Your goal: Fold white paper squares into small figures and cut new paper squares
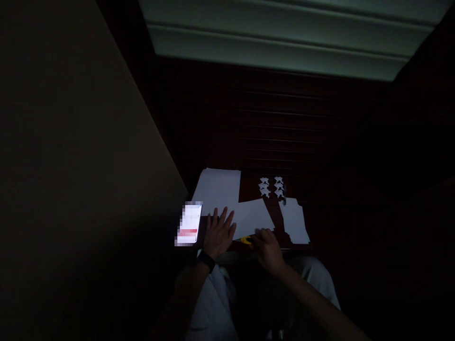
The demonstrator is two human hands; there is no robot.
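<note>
My left hand [219, 233] lies spread with its palm down on a white sheet of paper [254, 215]. The sheet sits at an angle near the front edge of the dark table. My right hand [267, 247] is closed around a yellow utility knife [246, 240] at the sheet's near edge. Its blade side points left, toward my left hand, but the tip is hard to make out in the dim light.
A stack of white paper [220, 187] lies behind my left hand. A lit phone [189, 223] stands at the left. Several small white paper cutouts [264, 187] are in two columns at the back. White paper with notched corners [295, 221] lies at the right.
</note>
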